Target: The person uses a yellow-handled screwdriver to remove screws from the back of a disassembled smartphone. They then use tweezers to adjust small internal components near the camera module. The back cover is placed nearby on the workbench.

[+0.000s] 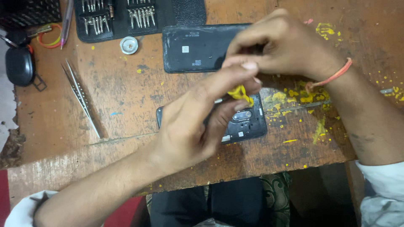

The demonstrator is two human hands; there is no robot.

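My left hand (198, 122) and my right hand (282, 44) meet above a worn wooden table, both pinching a small yellow strip (240, 93) between their fingertips. Under my left hand lies a dark phone body (248, 122) with its camera module showing. Behind it, partly under my right hand, rests a black phone back cover (191, 46), inner side up. My right wrist wears a thin orange band.
Metal tweezers (80, 94) lie at the left. A black case of screwdriver bits (122, 17) sits at the back, a small round metal cap (128, 45) beside it. A black earbud case with keys (19, 63) is far left. Yellow flecks (294, 98) dot the right side.
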